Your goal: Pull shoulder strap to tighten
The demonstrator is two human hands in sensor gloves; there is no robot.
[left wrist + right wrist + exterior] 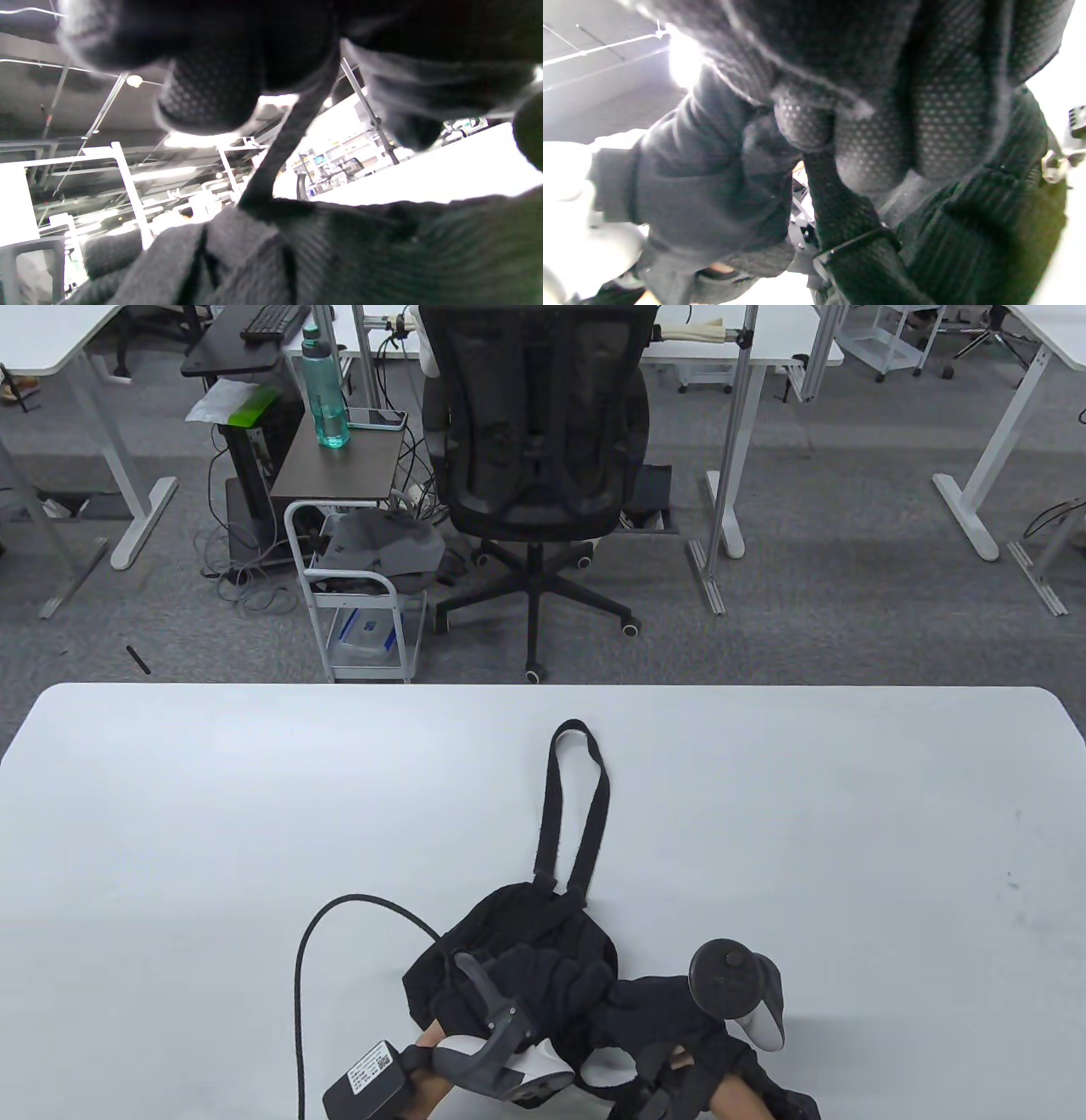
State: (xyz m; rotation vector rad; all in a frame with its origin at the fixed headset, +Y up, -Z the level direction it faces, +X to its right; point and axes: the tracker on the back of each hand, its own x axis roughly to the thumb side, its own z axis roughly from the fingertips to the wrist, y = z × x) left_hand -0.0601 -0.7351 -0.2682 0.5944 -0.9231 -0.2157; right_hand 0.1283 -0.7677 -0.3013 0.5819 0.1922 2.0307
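A black bag (pixel 526 933) lies at the near edge of the white table (pixel 212 814). Its long strap loop (pixel 577 806) stretches away across the table. My left hand (pixel 534 984) and right hand (pixel 653 997) are both on the bag's near side, close together. In the left wrist view a taut strap (pixel 284 152) runs from the bag (pixel 339 254) up into my curled fingers (pixel 212 93). In the right wrist view my fingers (pixel 806 123) close on a strap (pixel 835 199) just above its buckle (pixel 857 250).
A black braided cable (pixel 305 950) arcs over the table on the left to a black box (pixel 369 1077) at my left wrist. Beyond the far edge stand an office chair (pixel 539 458) and a small cart (pixel 356 585).
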